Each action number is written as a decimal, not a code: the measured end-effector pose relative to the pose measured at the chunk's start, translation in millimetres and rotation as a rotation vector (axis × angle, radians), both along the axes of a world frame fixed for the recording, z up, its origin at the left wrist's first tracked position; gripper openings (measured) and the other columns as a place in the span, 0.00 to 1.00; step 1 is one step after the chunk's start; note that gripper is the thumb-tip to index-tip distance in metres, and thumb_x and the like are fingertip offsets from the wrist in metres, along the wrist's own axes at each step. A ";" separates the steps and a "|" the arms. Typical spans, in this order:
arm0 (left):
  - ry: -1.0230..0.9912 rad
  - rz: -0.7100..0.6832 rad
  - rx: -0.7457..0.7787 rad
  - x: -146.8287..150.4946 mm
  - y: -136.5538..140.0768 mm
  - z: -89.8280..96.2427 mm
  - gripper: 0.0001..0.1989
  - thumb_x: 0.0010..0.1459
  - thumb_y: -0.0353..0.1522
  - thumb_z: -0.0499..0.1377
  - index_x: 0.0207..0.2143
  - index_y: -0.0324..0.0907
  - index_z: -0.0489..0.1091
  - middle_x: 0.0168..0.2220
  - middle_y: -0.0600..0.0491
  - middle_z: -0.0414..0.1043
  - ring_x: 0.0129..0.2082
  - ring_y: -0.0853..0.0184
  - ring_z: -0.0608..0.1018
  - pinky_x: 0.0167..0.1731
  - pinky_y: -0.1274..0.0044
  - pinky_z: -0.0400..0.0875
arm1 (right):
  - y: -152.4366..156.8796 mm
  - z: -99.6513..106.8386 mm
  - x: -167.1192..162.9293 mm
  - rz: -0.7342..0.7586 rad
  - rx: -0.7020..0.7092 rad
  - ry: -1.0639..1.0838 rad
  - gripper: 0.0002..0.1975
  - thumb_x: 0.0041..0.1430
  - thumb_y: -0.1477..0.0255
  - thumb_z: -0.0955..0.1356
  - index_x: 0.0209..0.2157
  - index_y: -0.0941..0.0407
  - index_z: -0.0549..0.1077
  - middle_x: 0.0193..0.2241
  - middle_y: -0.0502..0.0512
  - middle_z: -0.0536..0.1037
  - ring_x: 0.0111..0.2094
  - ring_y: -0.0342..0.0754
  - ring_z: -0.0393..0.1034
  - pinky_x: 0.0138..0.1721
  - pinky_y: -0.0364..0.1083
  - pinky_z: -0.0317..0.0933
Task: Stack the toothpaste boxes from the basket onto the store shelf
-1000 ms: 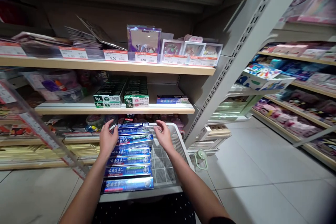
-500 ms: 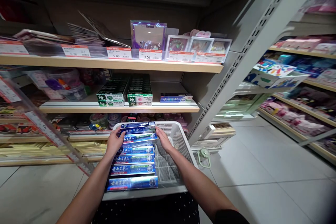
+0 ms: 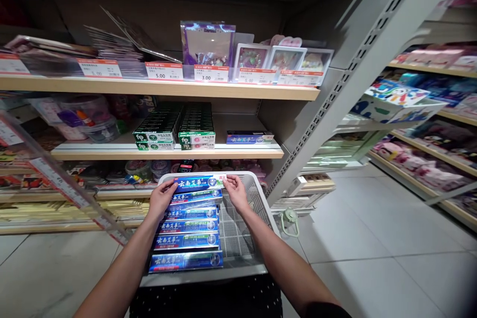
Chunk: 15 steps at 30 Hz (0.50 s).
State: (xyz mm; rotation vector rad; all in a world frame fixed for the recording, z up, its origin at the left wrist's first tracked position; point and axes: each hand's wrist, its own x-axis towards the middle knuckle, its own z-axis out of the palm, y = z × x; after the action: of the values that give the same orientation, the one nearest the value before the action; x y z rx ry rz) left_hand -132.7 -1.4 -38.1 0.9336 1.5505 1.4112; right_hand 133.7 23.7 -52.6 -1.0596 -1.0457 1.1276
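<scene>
A blue toothpaste box (image 3: 196,183) is held level between my two hands at the far end of a light grey plastic basket (image 3: 257,198). My left hand (image 3: 163,198) pinches its left end; my right hand (image 3: 235,192) grips the right end with thumb and fingers. Below it, several similar blue boxes (image 3: 186,241) lie in rows along the basket's left side, printed faces up. The basket's mesh floor shows on the right, and its near edge is close to my dark dotted clothing (image 3: 208,300).
On the shelf (image 3: 171,154) ahead stand stacks of green-and-white boxes (image 3: 154,136) and one blue box (image 3: 249,137). Above are price tags and packaged goods (image 3: 208,44). A slotted metal post (image 3: 316,104) rises on the right, with a green bottle (image 3: 289,222) on the floor.
The farthest toothpaste box has been lifted and tilted so its front face shows more. My right hand has moved up and closed on its right end.
</scene>
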 end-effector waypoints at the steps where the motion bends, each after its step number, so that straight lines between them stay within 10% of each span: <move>1: -0.013 -0.004 -0.007 -0.2 0.1 -0.3 0.24 0.43 0.42 0.68 0.42 0.38 0.76 0.42 0.45 0.79 0.41 0.58 0.80 0.45 0.66 0.75 | 0.1 0.5 -0.1 0.001 0.005 0.001 0.22 0.47 0.58 0.74 0.40 0.55 0.72 0.37 0.57 0.78 0.39 0.50 0.74 0.44 0.51 0.69; 15: 0.087 -0.131 0.070 6.1 -2.2 8.3 0.26 0.47 0.45 0.65 0.45 0.37 0.73 0.44 0.44 0.78 0.47 0.56 0.79 0.51 0.63 0.72 | -3.4 9.1 -1.4 -0.065 0.004 -0.147 0.28 0.49 0.57 0.72 0.49 0.57 0.71 0.49 0.63 0.76 0.44 0.55 0.74 0.46 0.53 0.69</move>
State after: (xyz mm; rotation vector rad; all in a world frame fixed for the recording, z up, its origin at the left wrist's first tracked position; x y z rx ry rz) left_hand -126.6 -3.5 -29.8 1.1318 1.4826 1.3544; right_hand 132.3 20.3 -43.4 -1.1790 -1.1201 1.0064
